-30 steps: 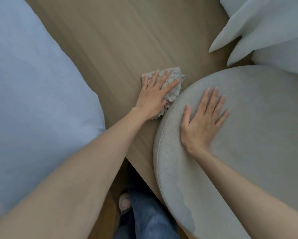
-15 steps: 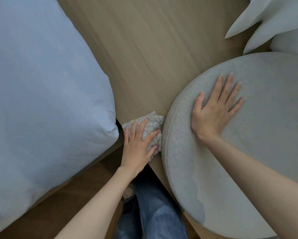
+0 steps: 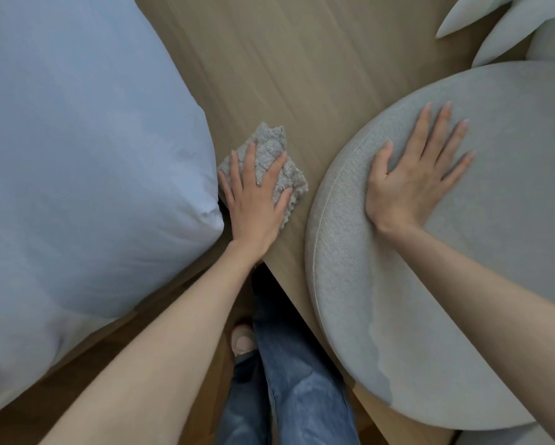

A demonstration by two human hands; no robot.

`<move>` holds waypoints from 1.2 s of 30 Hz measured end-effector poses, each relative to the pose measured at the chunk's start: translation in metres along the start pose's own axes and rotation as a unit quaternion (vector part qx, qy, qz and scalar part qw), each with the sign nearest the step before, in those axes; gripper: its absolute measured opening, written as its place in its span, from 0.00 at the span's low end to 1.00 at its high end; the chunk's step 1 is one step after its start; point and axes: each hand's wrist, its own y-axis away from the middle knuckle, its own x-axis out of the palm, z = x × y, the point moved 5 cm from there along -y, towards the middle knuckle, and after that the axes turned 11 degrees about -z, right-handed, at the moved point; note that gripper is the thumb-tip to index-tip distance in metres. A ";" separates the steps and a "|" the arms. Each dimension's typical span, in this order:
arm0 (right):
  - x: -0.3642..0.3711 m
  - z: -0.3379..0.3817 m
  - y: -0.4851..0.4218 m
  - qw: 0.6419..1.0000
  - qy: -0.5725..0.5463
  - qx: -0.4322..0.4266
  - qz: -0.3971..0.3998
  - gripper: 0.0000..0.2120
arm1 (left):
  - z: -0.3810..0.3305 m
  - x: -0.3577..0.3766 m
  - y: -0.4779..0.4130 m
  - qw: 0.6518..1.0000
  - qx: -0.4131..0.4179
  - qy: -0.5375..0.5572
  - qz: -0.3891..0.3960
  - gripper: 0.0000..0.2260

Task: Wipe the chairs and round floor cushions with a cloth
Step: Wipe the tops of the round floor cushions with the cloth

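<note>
Grey cloth: a nubbly grey terry cloth lies crumpled on the pale wooden top, in the gap between the blue pillow and the round cushion. Its left corner comes just beside the pillow, and its right edge stops short of the cushion.
Left hand: the left hand lies palm-down on the cloth, fingers nearly straight and spread, the thumb laid along the cloth's right side. It presses rather than grasps, with nothing closed inside it. Its outer edge is just beside the pillow's corner.
Right hand: the right hand rests flat on the cushion near its left rim, fingers straight and fanned, holding nothing.
Round cushion: a round light-grey woven fabric cushion with a piped seam around its edge sits on the wooden top. Its near side hangs out past the top's front edge. A darker patch marks its lower rim.
Blue pillow: a large pale blue fabric pillow fills the left side, its corner pointing towards the left wrist and its near part overhanging the wooden edge.
White shapes: pointed white padded shapes show at the top right, behind the cushion. From here I cannot tell what they belong to.
Below the edge: a leg in blue jeans and bare toes show between the forearms, above a darker wood floor.
</note>
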 end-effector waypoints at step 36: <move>-0.146 -0.230 0.310 0.899 -0.303 0.210 0.237 0.20 | -0.118 -0.001 0.406 0.902 -0.081 0.287 0.311 0.28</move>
